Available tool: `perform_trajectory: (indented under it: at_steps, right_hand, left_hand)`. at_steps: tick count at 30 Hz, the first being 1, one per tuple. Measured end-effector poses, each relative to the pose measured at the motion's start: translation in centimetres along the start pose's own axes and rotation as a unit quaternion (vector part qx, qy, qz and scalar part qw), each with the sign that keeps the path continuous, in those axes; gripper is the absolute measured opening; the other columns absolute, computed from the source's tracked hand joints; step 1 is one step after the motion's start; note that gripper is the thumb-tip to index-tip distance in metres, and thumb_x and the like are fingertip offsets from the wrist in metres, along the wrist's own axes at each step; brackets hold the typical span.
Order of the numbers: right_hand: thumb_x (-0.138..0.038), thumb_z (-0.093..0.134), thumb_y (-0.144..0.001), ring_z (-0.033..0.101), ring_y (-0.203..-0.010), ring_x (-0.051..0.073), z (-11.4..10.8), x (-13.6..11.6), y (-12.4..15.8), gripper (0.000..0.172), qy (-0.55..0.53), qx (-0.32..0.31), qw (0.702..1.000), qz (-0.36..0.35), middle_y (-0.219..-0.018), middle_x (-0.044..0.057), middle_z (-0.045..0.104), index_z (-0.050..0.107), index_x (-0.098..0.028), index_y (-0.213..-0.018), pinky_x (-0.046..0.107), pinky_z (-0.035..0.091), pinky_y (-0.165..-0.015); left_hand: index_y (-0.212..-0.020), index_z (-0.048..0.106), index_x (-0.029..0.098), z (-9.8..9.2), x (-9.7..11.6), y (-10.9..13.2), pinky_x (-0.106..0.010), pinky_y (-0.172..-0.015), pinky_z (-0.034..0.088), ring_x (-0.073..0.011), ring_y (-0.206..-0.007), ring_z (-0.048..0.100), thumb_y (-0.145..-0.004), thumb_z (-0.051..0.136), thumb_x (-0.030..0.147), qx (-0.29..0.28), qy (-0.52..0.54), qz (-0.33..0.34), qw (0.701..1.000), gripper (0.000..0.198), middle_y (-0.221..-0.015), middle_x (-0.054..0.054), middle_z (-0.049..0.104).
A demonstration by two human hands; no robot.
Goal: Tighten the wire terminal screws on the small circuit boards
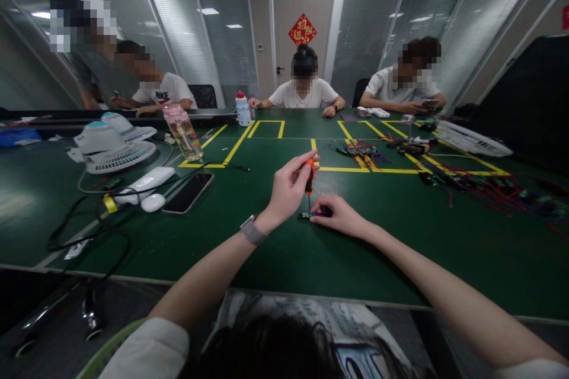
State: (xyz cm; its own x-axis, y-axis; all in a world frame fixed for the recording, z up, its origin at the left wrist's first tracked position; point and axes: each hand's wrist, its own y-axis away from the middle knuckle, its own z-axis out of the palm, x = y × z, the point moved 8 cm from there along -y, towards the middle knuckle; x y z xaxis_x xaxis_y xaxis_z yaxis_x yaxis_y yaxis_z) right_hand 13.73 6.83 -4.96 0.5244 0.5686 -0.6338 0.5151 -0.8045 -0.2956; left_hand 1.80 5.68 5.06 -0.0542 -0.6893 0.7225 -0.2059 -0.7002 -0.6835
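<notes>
My left hand (290,186) is closed around the orange and black handle of a screwdriver (310,177), held upright with its thin shaft pointing down. The tip meets a small circuit board (304,215) with a green terminal part, lying on the green table. From the right, my right hand (340,214) pinches the board's near end, where blue and red wires come off. A dark piece shows between its fingers, partly hidden.
Tangled wired boards (362,153) lie ahead, with a larger heap (502,192) at right. A phone (189,192), a white mouse (153,202), black cables, a bottle (183,133) and a white fan (118,148) stand left. Several people sit or stand across the table.
</notes>
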Motion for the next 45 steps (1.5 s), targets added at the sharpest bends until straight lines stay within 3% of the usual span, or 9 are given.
perform_trajectory:
  at_steps: [5, 11, 14, 20, 23, 27, 34, 41, 45]
  right_hand:
    - [-0.027, 0.071, -0.077, 0.057, -0.068, 0.016, 0.0, -0.1, 0.0, 0.011, 0.003, 0.001, 1.000, -0.003, -0.075, 0.002, 0.064, 0.068, -0.016, -0.080, 0.027, 0.042, -0.066]
    - [-0.028, 0.071, -0.077, 0.057, -0.068, 0.016, 0.1, 0.0, -0.1, 0.013, -0.002, 0.000, 1.000, -0.003, -0.075, 0.003, 0.064, 0.068, -0.016, -0.080, 0.027, 0.042, -0.065]
    - [-0.027, 0.071, -0.077, 0.057, -0.068, 0.016, 0.0, 0.0, 0.0, 0.012, -0.005, 0.002, 1.000, -0.003, -0.074, 0.002, 0.064, 0.068, -0.016, -0.079, 0.027, 0.042, -0.065]
    - [-0.026, 0.072, -0.077, 0.056, -0.067, 0.015, 0.0, -0.1, 0.0, 0.012, 0.002, 0.001, 1.000, -0.002, -0.074, 0.002, 0.063, 0.068, -0.015, -0.079, 0.027, 0.042, -0.065]
    - [-0.026, 0.072, -0.076, 0.056, -0.067, 0.015, 0.0, 0.0, 0.0, 0.012, 0.005, 0.003, 1.000, -0.002, -0.074, 0.002, 0.063, 0.068, -0.015, -0.080, 0.026, 0.042, -0.065]
    - [-0.025, 0.072, -0.076, 0.056, -0.068, 0.015, 0.0, 0.0, 0.0, 0.011, 0.004, 0.003, 1.000, -0.001, -0.075, 0.002, 0.064, 0.068, -0.015, -0.080, 0.027, 0.042, -0.066]
    - [-0.025, 0.072, -0.076, 0.055, -0.068, 0.015, 0.1, -0.1, 0.0, 0.011, 0.001, 0.001, 1.000, -0.002, -0.074, 0.002, 0.063, 0.067, -0.015, -0.079, 0.027, 0.042, -0.065]
    - [-0.025, 0.072, -0.076, 0.055, -0.067, 0.015, 0.1, 0.0, 0.0, 0.011, 0.002, 0.001, 1.000, 0.006, -0.074, 0.002, 0.063, 0.068, -0.015, -0.080, 0.027, 0.041, -0.065]
    - [-0.024, 0.073, -0.076, 0.055, -0.069, 0.015, 0.1, 0.0, 0.0, 0.010, 0.007, 0.000, 1.000, 0.002, -0.075, 0.002, 0.063, 0.068, -0.015, -0.080, 0.028, 0.042, -0.067]
  left_hand:
    - [-0.104, 0.069, 0.021, -0.8, 0.3, 0.0, -0.023, -0.073, 0.052, -0.0144, -0.090, 0.060, -0.088, 0.061, 0.026, 0.046, -0.087, 0.015, 0.995, 0.019, -0.098, -0.005, 0.060]
    - [-0.121, 0.063, 0.023, -0.3, 0.2, 0.0, -0.029, -0.087, 0.051, -0.0150, -0.102, 0.061, -0.097, 0.043, 0.023, 0.014, -0.045, 0.021, 0.999, 0.031, -0.117, -0.007, 0.060]
    - [-0.126, 0.058, 0.022, 0.2, 0.1, 0.1, -0.028, -0.082, 0.054, -0.0149, -0.095, 0.064, -0.096, 0.047, 0.023, 0.003, 0.006, 0.006, 1.000, 0.032, -0.113, -0.008, 0.064]
    - [-0.104, 0.070, 0.022, -0.7, 0.5, 0.1, -0.024, -0.075, 0.053, -0.0138, -0.089, 0.058, -0.087, 0.063, 0.026, 0.045, -0.089, 0.026, 0.995, 0.019, -0.096, -0.004, 0.056]
    - [-0.109, 0.069, 0.023, -0.9, 0.5, 0.0, -0.026, -0.083, 0.051, -0.0141, -0.096, 0.058, -0.093, 0.052, 0.026, 0.047, -0.094, 0.033, 0.994, 0.024, -0.103, -0.005, 0.056]
    - [-0.124, 0.060, 0.022, -0.1, 0.1, 0.0, -0.029, -0.084, 0.054, -0.0161, -0.101, 0.062, -0.097, 0.042, 0.023, 0.003, 0.005, 0.011, 1.000, 0.032, -0.120, -0.008, 0.060]
    - [-0.102, 0.070, 0.021, -0.4, 0.7, 0.2, -0.025, -0.078, 0.053, -0.0144, -0.092, 0.059, -0.086, 0.064, 0.025, 0.034, -0.077, 0.047, 0.995, 0.018, -0.098, -0.005, 0.060]
    - [-0.127, 0.058, 0.023, 0.2, -0.5, 0.2, -0.028, -0.079, 0.055, -0.0153, -0.096, 0.065, -0.097, 0.045, 0.026, -0.001, 0.026, -0.005, 1.000, 0.033, -0.119, -0.009, 0.062]
    - [-0.114, 0.065, 0.021, -0.2, -0.2, 0.2, -0.024, -0.074, 0.054, -0.0144, -0.090, 0.063, -0.090, 0.058, 0.024, 0.022, -0.020, -0.001, 1.000, 0.026, -0.103, -0.006, 0.065]
